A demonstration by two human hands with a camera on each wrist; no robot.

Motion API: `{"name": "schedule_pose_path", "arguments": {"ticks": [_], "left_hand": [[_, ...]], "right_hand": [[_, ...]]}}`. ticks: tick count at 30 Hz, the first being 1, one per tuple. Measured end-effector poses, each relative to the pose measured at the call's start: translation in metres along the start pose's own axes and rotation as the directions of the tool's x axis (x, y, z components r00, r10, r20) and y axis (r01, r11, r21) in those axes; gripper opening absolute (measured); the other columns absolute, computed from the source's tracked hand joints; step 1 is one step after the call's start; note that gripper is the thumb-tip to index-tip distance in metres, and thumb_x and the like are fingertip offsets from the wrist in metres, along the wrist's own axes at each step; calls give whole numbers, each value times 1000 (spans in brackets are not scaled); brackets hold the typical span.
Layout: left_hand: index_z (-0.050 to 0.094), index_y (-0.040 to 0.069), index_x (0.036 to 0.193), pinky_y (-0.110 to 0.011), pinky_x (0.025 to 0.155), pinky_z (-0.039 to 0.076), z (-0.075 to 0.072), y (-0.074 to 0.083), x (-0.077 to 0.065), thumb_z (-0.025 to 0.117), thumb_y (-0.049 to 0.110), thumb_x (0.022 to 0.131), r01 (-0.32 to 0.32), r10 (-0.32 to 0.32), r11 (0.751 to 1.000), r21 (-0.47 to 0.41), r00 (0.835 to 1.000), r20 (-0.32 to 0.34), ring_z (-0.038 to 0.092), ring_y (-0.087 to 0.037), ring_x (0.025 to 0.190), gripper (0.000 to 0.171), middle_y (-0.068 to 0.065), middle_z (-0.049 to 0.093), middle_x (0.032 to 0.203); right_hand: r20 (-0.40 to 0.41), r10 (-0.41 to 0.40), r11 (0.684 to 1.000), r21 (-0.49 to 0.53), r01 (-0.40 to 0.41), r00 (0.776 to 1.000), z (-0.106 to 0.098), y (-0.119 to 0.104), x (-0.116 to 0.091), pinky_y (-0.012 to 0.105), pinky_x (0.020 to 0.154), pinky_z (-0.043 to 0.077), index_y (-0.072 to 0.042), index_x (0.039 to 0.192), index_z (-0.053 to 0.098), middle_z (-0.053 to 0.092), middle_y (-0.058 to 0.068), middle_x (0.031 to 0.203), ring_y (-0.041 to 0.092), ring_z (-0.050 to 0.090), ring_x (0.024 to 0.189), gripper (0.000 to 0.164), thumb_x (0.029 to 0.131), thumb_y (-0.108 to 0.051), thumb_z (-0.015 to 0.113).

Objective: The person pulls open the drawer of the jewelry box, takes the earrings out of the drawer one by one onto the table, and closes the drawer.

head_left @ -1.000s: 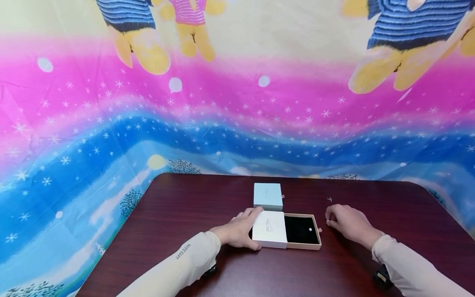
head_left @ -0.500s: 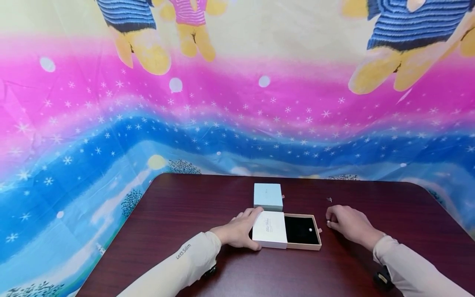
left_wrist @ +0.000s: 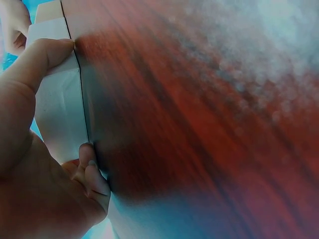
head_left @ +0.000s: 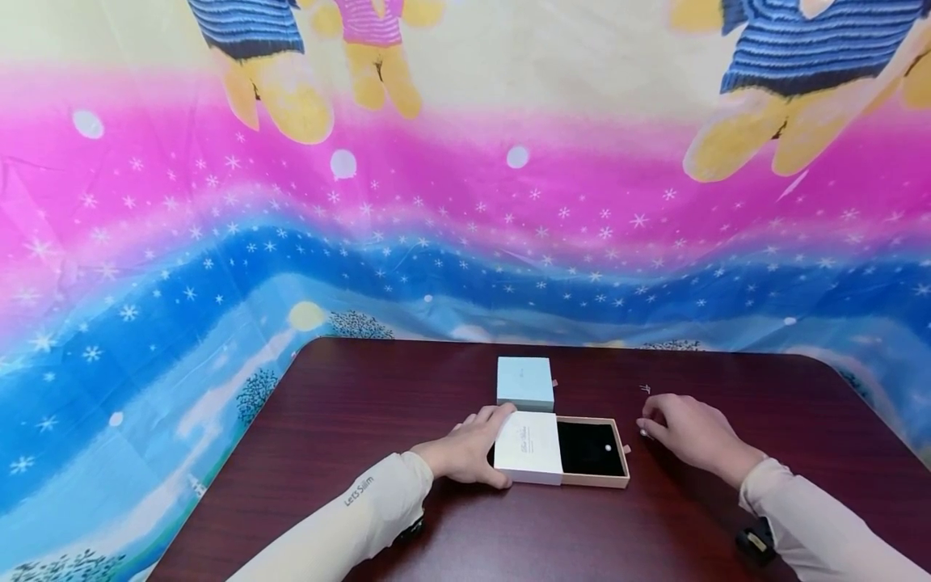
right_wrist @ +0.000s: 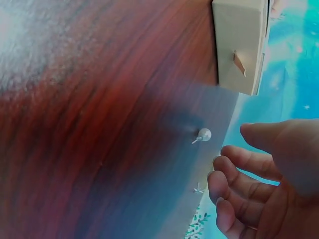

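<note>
My left hand [head_left: 469, 449] grips the left end of a white box sleeve [head_left: 534, 453], thumb on the near side and fingers behind. Out of the sleeve's right side sticks a cardboard drawer [head_left: 592, 481] with a black lining, and a white pearl stud [head_left: 608, 448] sits in it. Right of the drawer, my right hand [head_left: 691, 428] hovers close over the table, its fingers loosely bent and apart from the thumb. Just off those fingertips a pearl earring [right_wrist: 204, 134] with a short silver post lies on the wood. Nothing shows between the thumb and fingers.
A pale blue box [head_left: 525, 381] with a small side tab stands right behind the white one. Small silver pieces [head_left: 645, 389] lie farther back, beyond my right hand. The dark red table [head_left: 407, 372] ends at a printed cloth backdrop [head_left: 465, 202].
My right thumb and fingers have parted, and the hand has moved slightly up and right, with the pearl earring now left at the fingertips. The left hand and boxes stay put.
</note>
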State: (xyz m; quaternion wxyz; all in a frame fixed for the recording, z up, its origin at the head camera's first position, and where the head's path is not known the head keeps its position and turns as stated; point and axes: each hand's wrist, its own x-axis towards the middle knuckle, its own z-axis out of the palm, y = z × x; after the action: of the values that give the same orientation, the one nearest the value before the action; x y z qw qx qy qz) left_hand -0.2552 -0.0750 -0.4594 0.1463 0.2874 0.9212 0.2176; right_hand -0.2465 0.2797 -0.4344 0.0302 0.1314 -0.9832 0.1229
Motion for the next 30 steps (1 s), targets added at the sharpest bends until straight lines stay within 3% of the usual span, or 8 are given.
{"name": "schedule_pose_path", "arguments": {"ticks": [17, 23, 30], "left_hand": [[23, 22, 157, -38, 104, 40, 1, 1, -1, 87, 37, 74, -1, 1, 1000, 8, 1000, -9, 45, -19, 127, 106, -4, 40, 154], [23, 22, 157, -38, 104, 40, 1, 0, -1, 87, 37, 74, -3, 3, 1000, 3, 1000, -10, 45, -19, 126, 106, -3, 40, 153], [24, 22, 156, -36, 101, 39, -1, 1, -2, 87, 36, 74, -7, 7, 1000, -4, 1000, -9, 44, -17, 123, 105, -3, 41, 152]], "right_hand": [[-23, -3, 1000, 9, 3, 1000, -9, -15, -4, 31, 56, 42, -13, 99, 75, 68, -7, 78, 7, 50, 62, 17, 95, -28, 69], [-49, -28, 1000, -1, 28, 998, -10, -21, -6, 37, 58, 48, -15, 96, 75, 73, -5, 86, 7, 58, 70, 16, 94, -30, 70], [-56, -29, 1000, 5, 30, 998, -9, -31, -8, 34, 58, 47, -18, 94, 74, 69, -9, 80, 5, 56, 68, 12, 93, -30, 72]]}}
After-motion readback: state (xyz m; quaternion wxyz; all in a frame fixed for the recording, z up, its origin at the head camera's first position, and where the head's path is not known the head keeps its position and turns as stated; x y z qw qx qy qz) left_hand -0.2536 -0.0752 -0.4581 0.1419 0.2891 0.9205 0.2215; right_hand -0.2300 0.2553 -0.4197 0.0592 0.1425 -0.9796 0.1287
